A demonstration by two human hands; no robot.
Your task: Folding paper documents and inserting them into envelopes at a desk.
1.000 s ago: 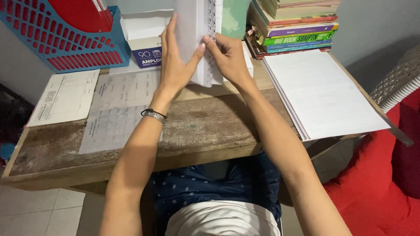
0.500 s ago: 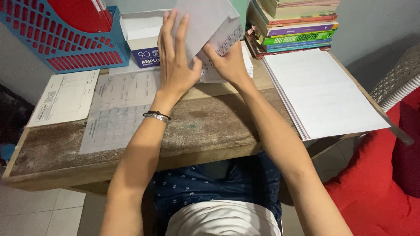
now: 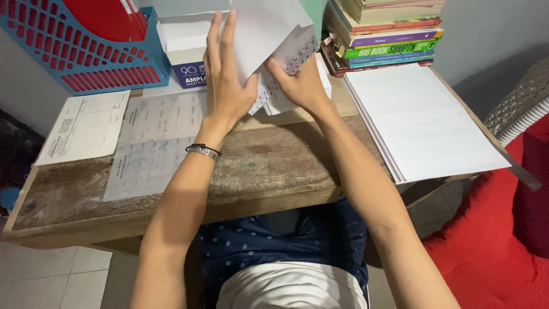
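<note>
The fingers (image 3: 220,43) of the left hand (image 3: 226,86) lie spread and flat against the near face of a white envelope (image 3: 266,28), while the fingers of the right hand (image 3: 300,86) are curled around the lower edge of a stack of envelopes (image 3: 280,86) and pinch it from below. A second ago the bundle stood nearly upright and squared between both hands; now the top envelope has tilted and swung off to the right, peeling away from the rest, so the work looks to have passed from squaring the bundle to separating one piece. The envelope is plain white with a flap whose inner face carries a fine dotted print, and the whole bundle is held above the far edge of the tabletop (image 3: 257,166). Left of the fingers lie printed sheets (image 3: 154,137) and a blue basket (image 3: 86,51); behind them an open white box (image 3: 183,40); to the right, stacked books (image 3: 389,34) and a pile of blank paper (image 3: 423,120).
</note>
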